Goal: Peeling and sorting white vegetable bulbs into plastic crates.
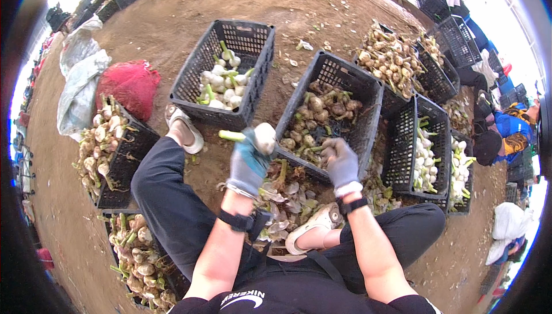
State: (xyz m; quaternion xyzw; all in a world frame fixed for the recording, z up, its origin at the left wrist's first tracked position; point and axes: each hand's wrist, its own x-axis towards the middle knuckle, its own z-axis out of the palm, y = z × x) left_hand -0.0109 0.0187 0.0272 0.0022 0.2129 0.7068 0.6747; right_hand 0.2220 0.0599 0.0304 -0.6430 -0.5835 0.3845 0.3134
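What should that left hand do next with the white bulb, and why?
I'd probably lower the white bulb into the crate ahead on the left. The left hand holds it, it looks clean, and similar clean bulbs lie there; the brown bulbs by the right hand look dirty.

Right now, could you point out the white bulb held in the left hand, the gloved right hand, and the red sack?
White bulb (pixel 265 138): head view, on its rounded body.
Right hand (pixel 340 162): head view, on the back of the hand.
Red sack (pixel 131 88): head view, on its bulging side.
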